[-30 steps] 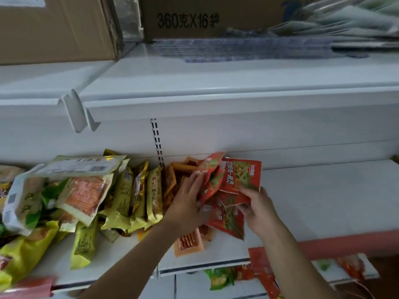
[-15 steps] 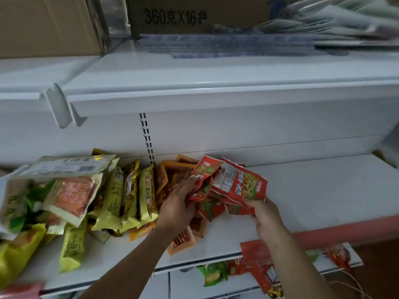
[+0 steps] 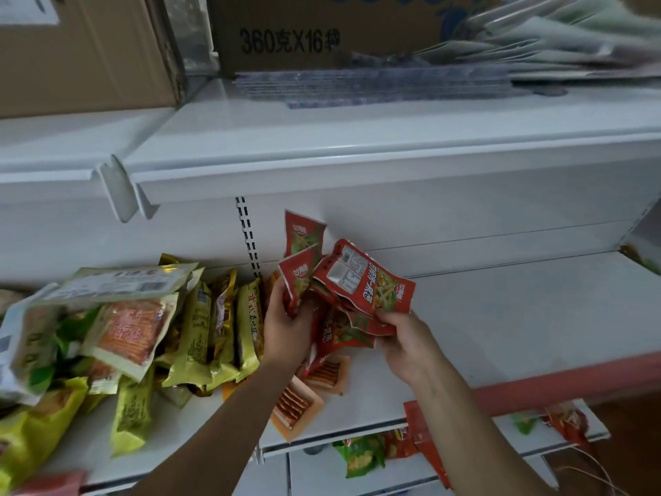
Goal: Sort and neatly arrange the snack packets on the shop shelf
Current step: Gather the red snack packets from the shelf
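Now, left hand point(image 3: 286, 327) and right hand point(image 3: 407, 349) both grip red packets point(image 3: 368, 281), fanned upward between them above shelf point(image 3: 518, 316); yellow packets point(image 3: 246, 323) just left, so set-down spot probably rightward, right hand nearer.

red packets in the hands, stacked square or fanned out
Fanned out: the red packets stick out at different angles between the left hand and right hand, edges unaligned.

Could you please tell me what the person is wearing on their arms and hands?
Nothing that shows: the left hand and right hand are bare, with no gloves or rings visible. The left forearm and right forearm are bare too, with no sleeves, watch or bracelet in view.
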`<move>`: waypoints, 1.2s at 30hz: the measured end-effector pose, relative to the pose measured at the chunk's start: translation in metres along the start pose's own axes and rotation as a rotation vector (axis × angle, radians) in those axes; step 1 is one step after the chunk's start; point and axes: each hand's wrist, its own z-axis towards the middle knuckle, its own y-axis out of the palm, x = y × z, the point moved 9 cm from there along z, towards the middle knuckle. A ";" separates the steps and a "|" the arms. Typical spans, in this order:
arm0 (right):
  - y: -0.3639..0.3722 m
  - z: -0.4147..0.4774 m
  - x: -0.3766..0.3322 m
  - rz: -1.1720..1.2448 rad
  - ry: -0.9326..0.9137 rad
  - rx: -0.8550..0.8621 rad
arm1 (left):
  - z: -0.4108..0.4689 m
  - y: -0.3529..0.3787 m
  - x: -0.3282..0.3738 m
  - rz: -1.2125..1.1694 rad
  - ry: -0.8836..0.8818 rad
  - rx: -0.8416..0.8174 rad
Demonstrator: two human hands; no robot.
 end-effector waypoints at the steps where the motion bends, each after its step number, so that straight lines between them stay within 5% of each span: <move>1: 0.002 0.000 -0.002 0.004 -0.016 0.006 | 0.000 0.003 0.001 -0.068 -0.030 -0.016; 10: 0.005 -0.024 -0.047 -0.010 -0.254 0.077 | -0.008 0.026 0.013 -0.321 -0.144 -0.186; 19: -0.033 -0.062 -0.106 -0.039 -0.517 0.259 | -0.010 0.065 0.017 -0.390 -0.161 -0.171; 25: -0.091 -0.080 -0.143 -0.172 -0.626 0.438 | -0.024 0.132 0.022 -0.285 -0.031 -0.284; 31: -0.167 -0.063 -0.194 -0.213 -0.658 0.555 | -0.031 0.226 0.051 -0.104 0.287 -0.379; 36: -0.251 -0.018 -0.251 -0.256 -0.647 0.580 | -0.027 0.338 0.038 0.037 0.347 -0.430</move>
